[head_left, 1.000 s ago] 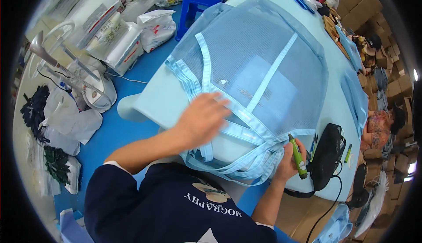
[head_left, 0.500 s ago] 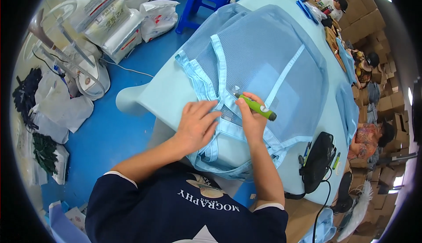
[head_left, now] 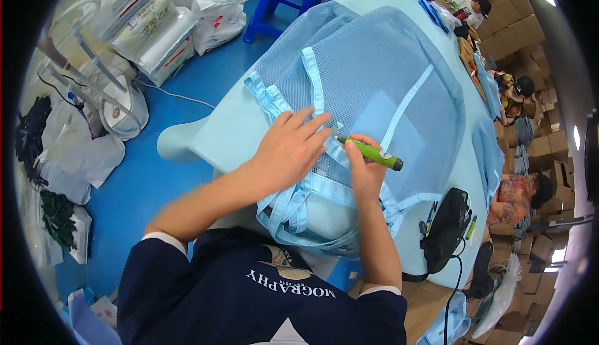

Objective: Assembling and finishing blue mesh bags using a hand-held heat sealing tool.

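A light blue mesh bag (head_left: 387, 51) with paler fabric bands and straps is spread over the padded pale table (head_left: 212, 139). My left hand (head_left: 288, 148) lies over its near left part, fingers stretched out and resting on the bands, with nothing gripped. Just to the right, my right hand (head_left: 367, 173) grips a thick green marker (head_left: 379, 156), its dark tip pointing left toward a fabric band. A small clear piece (head_left: 339, 126) sits on the mesh beyond that tip. Loose straps (head_left: 290, 211) hang in folds near the table's front edge.
A black pouch (head_left: 448, 229) with a cable and some pens lie on the right of the table. The blue stool (head_left: 284, 1) stands beyond it. At left are a garment steamer (head_left: 121, 111) and plastic bags. Several people work at the right, near stacked cardboard boxes (head_left: 511, 17).
My left hand has shifted up and to the right across the bands, closer to the marker tip. The marker and my right hand have moved slightly right.
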{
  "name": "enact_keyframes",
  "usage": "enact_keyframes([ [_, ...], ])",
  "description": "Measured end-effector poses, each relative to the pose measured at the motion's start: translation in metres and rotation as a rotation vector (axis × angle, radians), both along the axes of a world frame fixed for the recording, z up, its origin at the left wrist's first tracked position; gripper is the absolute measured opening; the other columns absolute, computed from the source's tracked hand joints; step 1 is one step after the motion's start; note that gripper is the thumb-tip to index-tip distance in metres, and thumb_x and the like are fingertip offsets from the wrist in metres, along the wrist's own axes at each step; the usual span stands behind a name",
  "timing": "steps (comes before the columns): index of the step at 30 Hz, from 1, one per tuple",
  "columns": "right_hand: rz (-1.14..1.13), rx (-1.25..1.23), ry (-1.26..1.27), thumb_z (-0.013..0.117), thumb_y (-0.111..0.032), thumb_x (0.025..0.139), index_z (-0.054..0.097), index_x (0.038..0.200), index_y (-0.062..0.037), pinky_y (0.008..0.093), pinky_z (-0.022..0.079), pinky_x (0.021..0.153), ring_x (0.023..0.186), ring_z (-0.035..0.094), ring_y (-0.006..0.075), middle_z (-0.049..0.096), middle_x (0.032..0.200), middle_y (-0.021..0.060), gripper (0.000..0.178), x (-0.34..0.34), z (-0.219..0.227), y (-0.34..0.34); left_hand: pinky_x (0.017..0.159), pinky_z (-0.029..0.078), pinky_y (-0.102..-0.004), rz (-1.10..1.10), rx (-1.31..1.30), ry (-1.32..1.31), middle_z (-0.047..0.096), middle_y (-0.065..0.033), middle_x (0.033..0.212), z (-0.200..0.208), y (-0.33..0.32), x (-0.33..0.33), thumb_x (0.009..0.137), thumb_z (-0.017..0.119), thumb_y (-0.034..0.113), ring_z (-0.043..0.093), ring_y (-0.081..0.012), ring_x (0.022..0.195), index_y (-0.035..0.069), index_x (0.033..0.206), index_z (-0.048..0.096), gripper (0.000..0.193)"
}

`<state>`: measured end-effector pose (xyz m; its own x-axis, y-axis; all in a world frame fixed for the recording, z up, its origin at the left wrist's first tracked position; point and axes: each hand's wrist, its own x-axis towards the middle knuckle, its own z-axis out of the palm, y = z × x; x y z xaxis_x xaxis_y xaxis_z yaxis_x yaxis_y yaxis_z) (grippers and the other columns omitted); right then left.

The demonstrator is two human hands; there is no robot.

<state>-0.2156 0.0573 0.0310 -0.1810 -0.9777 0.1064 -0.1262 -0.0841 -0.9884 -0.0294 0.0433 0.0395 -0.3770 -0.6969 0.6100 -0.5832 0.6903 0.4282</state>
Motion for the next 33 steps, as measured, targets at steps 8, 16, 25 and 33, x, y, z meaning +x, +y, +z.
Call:
enact_keyframes([
  [8,-0.175,-0.026,-0.061,0.066,-0.006,0.084,0.061,0.1,0.0021,0.0234,0.049,0.071,0.076,0.06,0.0116,0.062,0.086,0.0051,0.019,-0.074,-0.007,0.003,0.085,0.046,-0.0401,-0.215,0.051,-0.247,0.064,-0.0091,0.11,-0.029,-0.034,-0.025,0.076,0.067,0.01,0.058,-0.0283,0.098,0.007,0.086,0.066,0.011],
  [16,-0.247,-0.192,-0.512,0.062,-0.008,0.086,0.06,0.101,0.005,0.0289,0.053,0.075,0.079,0.063,0.016,0.063,0.087,0.0096,0.02,-0.079,-0.021,0.007,0.077,0.048,-0.0351,-0.267,0.058,-0.013,0.062,-0.007,0.094,-0.014,-0.056,-0.083,0.075,0.068,0.009,0.058,-0.0252,0.089,0.006,0.089,0.067,0.015],
  [25,-0.336,-0.2,-0.452,0.061,-0.008,0.086,0.059,0.1,0.0057,0.0284,0.051,0.072,0.075,0.062,0.0173,0.062,0.085,0.0101,0.02,-0.065,-0.017,0.011,0.071,0.05,-0.0379,-0.301,0.27,-0.213,0.062,-0.0059,0.084,-0.022,-0.076,-0.1,0.077,0.064,0.011,0.06,-0.0253,0.083,0.011,0.08,0.07,0.006],
  [33,-0.195,-0.156,-0.339,0.065,-0.008,0.084,0.061,0.098,0.0009,0.0254,0.047,0.068,0.074,0.06,0.0132,0.062,0.087,0.0071,0.018,-0.071,-0.017,0.023,0.074,0.048,-0.0364,-0.661,0.821,-0.363,0.066,-0.0066,0.087,0.049,0.008,0.007,0.075,0.067,0.003,0.061,-0.0265,0.081,0.008,0.099,0.067,0.025],
])
